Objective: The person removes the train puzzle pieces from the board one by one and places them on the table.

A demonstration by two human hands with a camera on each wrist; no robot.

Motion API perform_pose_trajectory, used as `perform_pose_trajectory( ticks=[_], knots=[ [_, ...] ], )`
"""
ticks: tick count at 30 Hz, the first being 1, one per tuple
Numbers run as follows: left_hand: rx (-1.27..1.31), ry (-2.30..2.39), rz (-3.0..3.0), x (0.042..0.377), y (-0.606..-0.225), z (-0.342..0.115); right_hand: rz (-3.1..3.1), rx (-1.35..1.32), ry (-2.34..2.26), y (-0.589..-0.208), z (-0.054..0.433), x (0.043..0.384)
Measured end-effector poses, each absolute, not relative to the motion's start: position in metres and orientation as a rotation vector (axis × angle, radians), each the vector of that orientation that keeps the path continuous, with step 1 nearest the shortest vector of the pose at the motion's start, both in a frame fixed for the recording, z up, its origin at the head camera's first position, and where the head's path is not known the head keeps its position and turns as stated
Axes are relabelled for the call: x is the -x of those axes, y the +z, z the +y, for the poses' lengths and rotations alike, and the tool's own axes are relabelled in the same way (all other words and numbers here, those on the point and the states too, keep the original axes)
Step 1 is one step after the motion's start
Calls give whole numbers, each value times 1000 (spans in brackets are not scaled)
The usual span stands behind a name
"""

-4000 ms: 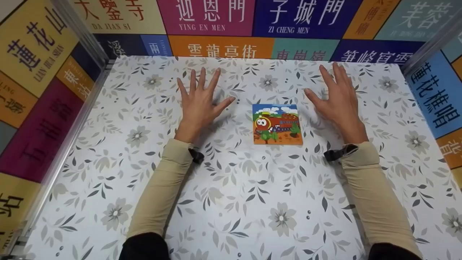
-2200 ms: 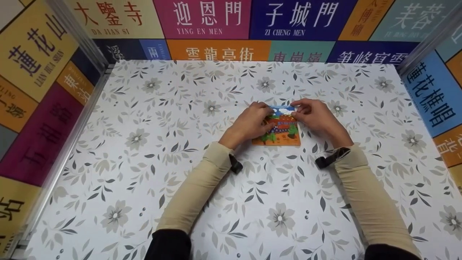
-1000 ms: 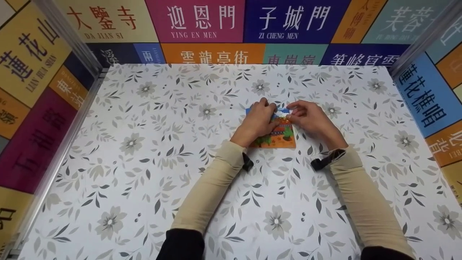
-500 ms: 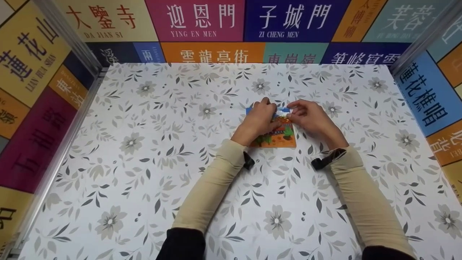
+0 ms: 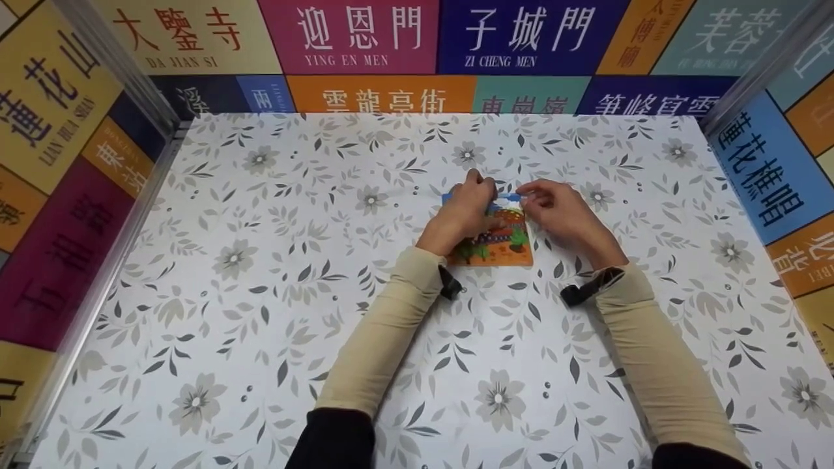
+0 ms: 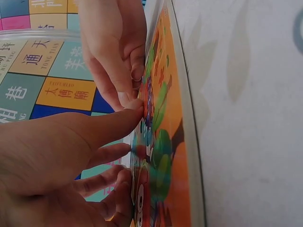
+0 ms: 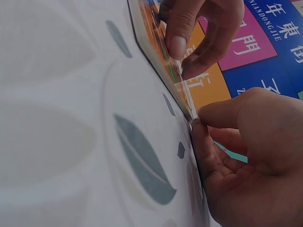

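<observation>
A small square picture board [image 5: 493, 254] lies flat on the table, printed with a cartoon train, trees and orange ground. My left hand [image 5: 461, 208] is over its left and upper part, thumb and fingertips resting on the print. In the left wrist view the thumb and fingers of that hand are spread apart along the board [image 6: 174, 146]. My right hand [image 5: 561, 212] is at the upper right corner. There, in the right wrist view, its thumb and forefinger pinch the board's corner. Something clear, like thin film, shows along the edge; its extent is hard to tell.
White tablecloth [image 5: 260, 365] with grey leaves and flowers covers the table. Colourful panels [image 5: 365, 39] with large lettering stand at the back and both sides. Black wrist cameras [image 5: 576, 294] sit on the sleeve cuffs.
Both hands, first spread on either side of the board, moved inward onto it. Since then the left hand has shifted a little rightward across the print; the right stays at the corner.
</observation>
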State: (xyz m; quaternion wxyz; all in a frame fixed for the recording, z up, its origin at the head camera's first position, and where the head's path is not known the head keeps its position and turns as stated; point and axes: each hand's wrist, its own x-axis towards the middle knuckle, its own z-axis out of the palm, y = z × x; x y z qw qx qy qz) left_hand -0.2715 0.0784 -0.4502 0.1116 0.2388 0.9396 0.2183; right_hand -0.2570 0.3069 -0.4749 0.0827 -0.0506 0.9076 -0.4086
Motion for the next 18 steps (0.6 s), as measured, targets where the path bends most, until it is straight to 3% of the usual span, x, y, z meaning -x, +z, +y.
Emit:
perform_pose_trajectory(
  ticks=[18],
  knots=[
    [-771,853,2767,272,-455,75,2704,149,-1228,-474,307,257]
  ],
)
